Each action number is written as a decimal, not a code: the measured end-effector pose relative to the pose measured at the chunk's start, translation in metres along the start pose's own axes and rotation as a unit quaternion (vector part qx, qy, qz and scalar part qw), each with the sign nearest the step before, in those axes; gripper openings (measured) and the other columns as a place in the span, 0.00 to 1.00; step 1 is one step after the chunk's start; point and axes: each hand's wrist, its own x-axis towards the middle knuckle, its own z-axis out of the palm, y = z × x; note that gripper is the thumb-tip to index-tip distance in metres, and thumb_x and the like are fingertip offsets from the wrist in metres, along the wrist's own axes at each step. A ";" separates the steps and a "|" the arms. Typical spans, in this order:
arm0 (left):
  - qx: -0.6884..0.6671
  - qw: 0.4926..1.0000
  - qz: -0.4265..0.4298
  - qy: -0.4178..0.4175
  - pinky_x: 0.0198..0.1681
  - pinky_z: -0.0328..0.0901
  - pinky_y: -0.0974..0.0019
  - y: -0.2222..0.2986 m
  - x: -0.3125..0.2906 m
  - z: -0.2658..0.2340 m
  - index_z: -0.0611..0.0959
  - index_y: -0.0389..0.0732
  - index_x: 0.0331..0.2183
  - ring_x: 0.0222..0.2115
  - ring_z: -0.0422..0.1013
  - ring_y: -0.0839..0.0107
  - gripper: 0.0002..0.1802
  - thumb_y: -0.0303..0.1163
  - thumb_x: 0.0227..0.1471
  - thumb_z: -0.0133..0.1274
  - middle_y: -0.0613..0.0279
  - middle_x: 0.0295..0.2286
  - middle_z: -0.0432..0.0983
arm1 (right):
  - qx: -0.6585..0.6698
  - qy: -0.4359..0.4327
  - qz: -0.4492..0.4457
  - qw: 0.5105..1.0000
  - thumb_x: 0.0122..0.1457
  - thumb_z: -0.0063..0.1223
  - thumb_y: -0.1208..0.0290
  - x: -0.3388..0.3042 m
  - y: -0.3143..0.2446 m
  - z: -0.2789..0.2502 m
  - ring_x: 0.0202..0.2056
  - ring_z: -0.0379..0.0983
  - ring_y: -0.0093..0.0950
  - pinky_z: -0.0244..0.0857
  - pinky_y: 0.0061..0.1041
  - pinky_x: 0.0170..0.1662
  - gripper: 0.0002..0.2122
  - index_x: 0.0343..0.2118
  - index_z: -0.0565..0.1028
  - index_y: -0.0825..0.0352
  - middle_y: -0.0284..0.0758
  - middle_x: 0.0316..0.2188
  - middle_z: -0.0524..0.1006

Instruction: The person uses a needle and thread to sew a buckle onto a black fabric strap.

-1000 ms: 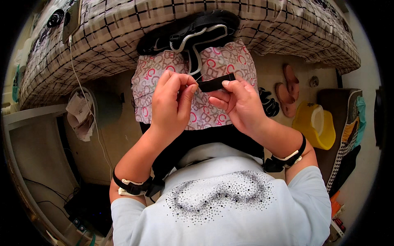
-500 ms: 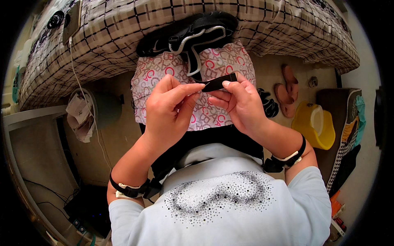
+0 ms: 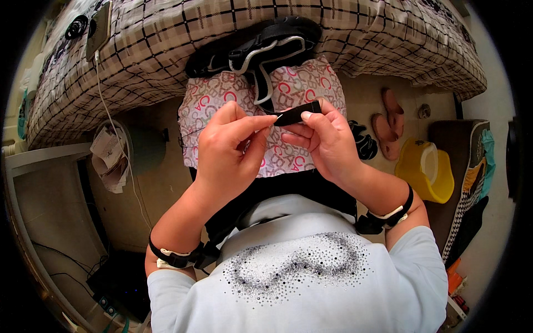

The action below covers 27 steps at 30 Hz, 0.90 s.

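Observation:
A black sandal (image 3: pixel 205 60) with straps, a buckle and pale grey edging lies across my knees against the bed. Its loose black strap (image 3: pixel 295 114) runs down toward me. My right hand (image 3: pixel 325 130) pinches the strap flat between thumb and fingers near its squared end. At the strap's left end, my left hand (image 3: pixel 230 141) is closed in a pinch of thumb and forefinger. A thin, light, needle-like sliver (image 3: pixel 279 116) sticks out from those fingertips and touches the strap. Under both hands lies a pink-and-white patterned cloth (image 3: pixel 214 111) on my lap.
Ahead is a bed with a checked cover (image 3: pixel 161 44); a phone (image 3: pixel 99 33) on it trails a white cable. To the left stands a bin (image 3: pixel 145 147) with papers. Pink slippers (image 3: pixel 384 133), a dark shoe (image 3: pixel 363 141) and a yellow basin (image 3: pixel 425 172) are at the right.
The strap is tilted slightly more toward me, and the light sliver at my left fingertips shows more clearly. Both hands keep nearly the same place and grip.

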 end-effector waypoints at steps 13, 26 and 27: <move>-0.034 0.998 -0.044 0.004 0.17 0.57 0.74 0.004 0.001 0.003 0.83 0.38 0.31 0.16 0.61 0.77 0.10 0.17 0.42 0.54 0.64 0.19 0.63 | -0.082 -0.016 -0.100 0.991 0.58 0.46 0.77 0.001 0.003 -0.001 0.35 0.73 0.21 0.72 0.24 0.41 0.05 0.35 0.64 0.67 0.35 0.34 0.73; -0.140 0.986 -0.084 0.045 0.19 0.54 0.76 -0.008 -0.009 0.022 0.80 0.37 0.31 0.17 0.60 0.80 0.07 0.18 0.46 0.53 0.66 0.21 0.62 | -0.264 -0.056 -0.328 0.906 0.49 0.57 0.85 0.011 0.013 -0.003 0.36 0.72 0.19 0.68 0.18 0.41 0.08 0.30 0.71 0.69 0.35 0.35 0.74; -0.161 0.981 -0.097 0.043 0.19 0.54 0.76 -0.008 -0.010 0.022 0.80 0.37 0.31 0.18 0.60 0.81 0.06 0.19 0.47 0.53 0.67 0.22 0.62 | -0.278 -0.048 -0.335 0.899 0.45 0.59 0.86 0.011 0.012 -0.003 0.35 0.74 0.24 0.70 0.20 0.39 0.09 0.29 0.72 0.69 0.37 0.33 0.75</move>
